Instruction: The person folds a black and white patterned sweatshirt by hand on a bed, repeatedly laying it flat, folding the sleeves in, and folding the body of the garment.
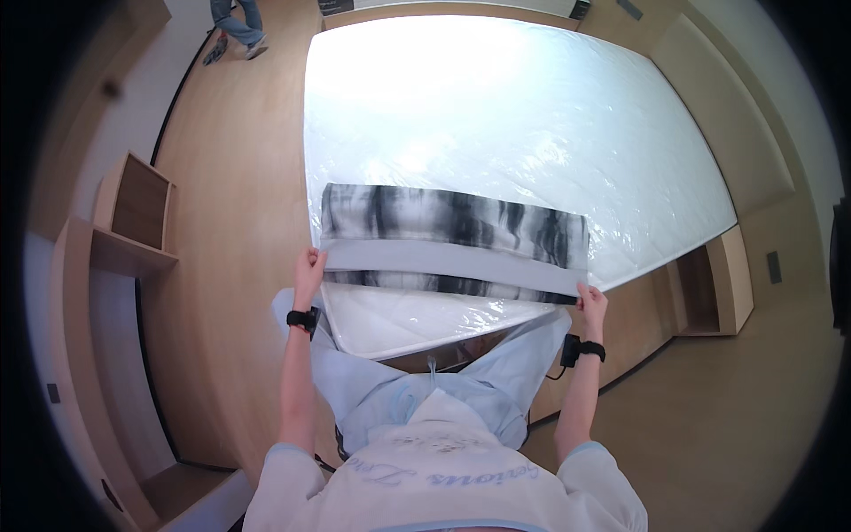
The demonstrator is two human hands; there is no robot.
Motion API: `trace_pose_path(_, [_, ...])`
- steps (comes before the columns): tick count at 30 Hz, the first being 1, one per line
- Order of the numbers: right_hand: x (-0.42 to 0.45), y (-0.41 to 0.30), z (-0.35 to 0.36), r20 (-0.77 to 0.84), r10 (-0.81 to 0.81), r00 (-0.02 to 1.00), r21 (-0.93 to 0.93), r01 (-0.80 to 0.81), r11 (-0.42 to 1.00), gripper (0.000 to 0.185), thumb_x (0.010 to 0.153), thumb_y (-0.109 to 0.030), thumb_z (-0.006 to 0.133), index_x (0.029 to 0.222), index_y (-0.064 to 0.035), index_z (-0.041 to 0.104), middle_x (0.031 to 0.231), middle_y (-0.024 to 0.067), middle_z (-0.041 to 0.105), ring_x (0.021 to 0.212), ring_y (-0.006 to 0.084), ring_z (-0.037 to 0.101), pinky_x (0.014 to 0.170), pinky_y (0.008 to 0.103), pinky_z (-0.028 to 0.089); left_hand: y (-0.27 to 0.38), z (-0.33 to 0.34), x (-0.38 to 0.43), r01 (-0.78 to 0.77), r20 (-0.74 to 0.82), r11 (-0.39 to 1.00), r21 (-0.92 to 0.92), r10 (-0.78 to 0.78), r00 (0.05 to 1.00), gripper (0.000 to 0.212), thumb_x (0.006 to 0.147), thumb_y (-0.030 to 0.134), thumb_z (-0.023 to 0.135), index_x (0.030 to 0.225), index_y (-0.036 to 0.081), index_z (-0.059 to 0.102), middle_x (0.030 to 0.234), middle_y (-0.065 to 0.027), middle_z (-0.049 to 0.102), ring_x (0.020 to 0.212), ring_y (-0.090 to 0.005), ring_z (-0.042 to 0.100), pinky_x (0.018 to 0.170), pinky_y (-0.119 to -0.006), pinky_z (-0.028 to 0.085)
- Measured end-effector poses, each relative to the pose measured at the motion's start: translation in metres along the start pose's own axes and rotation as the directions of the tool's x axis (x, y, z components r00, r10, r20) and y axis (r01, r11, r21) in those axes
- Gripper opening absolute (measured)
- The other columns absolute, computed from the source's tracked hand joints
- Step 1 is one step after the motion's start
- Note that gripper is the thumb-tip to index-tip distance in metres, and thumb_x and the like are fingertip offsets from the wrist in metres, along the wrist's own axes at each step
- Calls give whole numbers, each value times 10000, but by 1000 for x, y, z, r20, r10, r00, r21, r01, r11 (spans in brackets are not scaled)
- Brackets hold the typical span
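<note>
A folded cloth (452, 216) with a black, grey and white streaked pattern lies across the near part of a plastic-wrapped white mattress (465, 120). A plain grey band of it shows between two patterned strips. At the cloth's left edge, my left hand (309, 271) pinches the grey band's end between thumb and fingers. My right hand (592, 302) grips the opposite end, close to the lower right corner. Between the hands the cloth is spread wide. Both wrists wear black straps with small devices.
The mattress corner juts between my knees. A wooden nightstand (721, 292) stands right of the bed, beside the padded headboard (725, 100). Wooden shelving (133, 206) lines the left wall. Another person's legs (239, 26) are at the far left on the wood floor (233, 199).
</note>
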State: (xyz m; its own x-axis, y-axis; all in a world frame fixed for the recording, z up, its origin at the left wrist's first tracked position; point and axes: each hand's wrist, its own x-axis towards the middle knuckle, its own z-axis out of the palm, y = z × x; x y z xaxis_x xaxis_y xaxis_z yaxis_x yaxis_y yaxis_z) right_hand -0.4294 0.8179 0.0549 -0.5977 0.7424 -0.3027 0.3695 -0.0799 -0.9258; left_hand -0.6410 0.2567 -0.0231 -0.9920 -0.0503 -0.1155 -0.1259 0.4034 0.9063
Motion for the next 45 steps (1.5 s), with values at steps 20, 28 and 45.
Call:
trace_pose_path(20, [-17, -44, -6, 30, -57, 998, -94, 60, 994, 300, 787, -223, 669, 928, -37, 480, 596, -17, 480, 389, 46, 368, 343, 192, 281, 63, -36, -23, 385, 237, 894, -228, -332, 913, 330, 785, 354, 608, 858, 35, 569, 694, -10, 557, 608, -92, 539, 547, -238, 453])
trace_pose_path(28, [-12, -146, 0, 42, -65, 997, 134, 59, 989, 252, 761, -139, 685, 927, -76, 506, 573, -19, 471, 361, 49, 350, 328, 200, 246, 147, -82, 19, 290, 250, 781, -552, -177, 952, 239, 838, 285, 550, 887, 59, 611, 747, -10, 606, 635, -96, 568, 553, -245, 470])
trace_pose_path(45, [39, 25, -20, -35, -12, 999, -114, 8, 993, 461, 734, -244, 724, 1033, -18, 456, 725, 97, 593, 480, 124, 538, 405, 257, 455, 14, 24, -21, 188, 110, 978, 90, -197, 974, 449, 829, 404, 563, 671, -11, 498, 508, -101, 507, 485, -169, 537, 467, -322, 426])
